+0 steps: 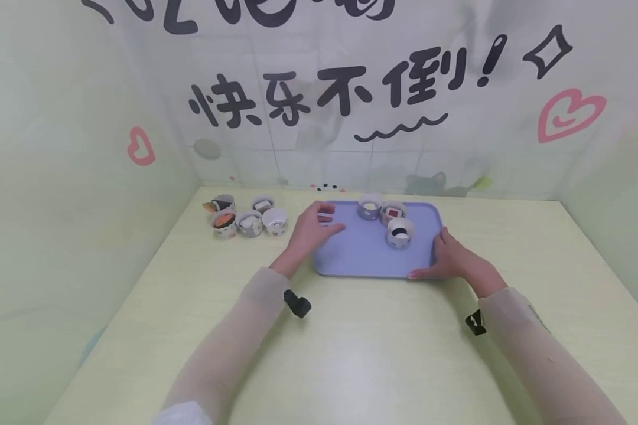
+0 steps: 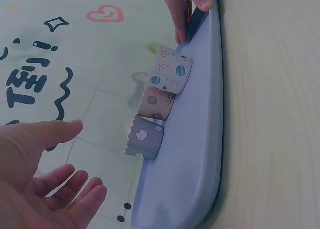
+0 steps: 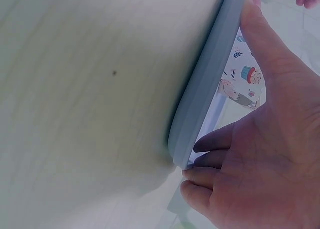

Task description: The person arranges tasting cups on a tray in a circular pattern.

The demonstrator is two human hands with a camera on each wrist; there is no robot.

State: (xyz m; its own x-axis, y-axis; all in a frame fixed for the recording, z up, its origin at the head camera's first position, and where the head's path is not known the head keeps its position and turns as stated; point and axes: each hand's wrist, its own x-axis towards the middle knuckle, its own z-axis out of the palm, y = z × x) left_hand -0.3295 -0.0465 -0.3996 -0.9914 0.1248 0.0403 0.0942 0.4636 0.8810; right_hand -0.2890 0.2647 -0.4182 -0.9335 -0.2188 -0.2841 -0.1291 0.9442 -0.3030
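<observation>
A blue tray lies on the table. My right hand grips its near right corner, thumb along the near rim and fingers at the right end. My left hand is spread over the tray's left end, holding nothing; in the left wrist view its palm and loose fingers are apart from the tray. Three scalloped paper cups stand in the tray: a grey one with a white and yellow piece, a pinkish one with a dark red and white piece, and a white one with a black and white piece.
Several more paper cups stand together left of the tray, among them one with an orange and black piece and a white cup. A printed curtain rises right behind the table, and curtains hang at both sides.
</observation>
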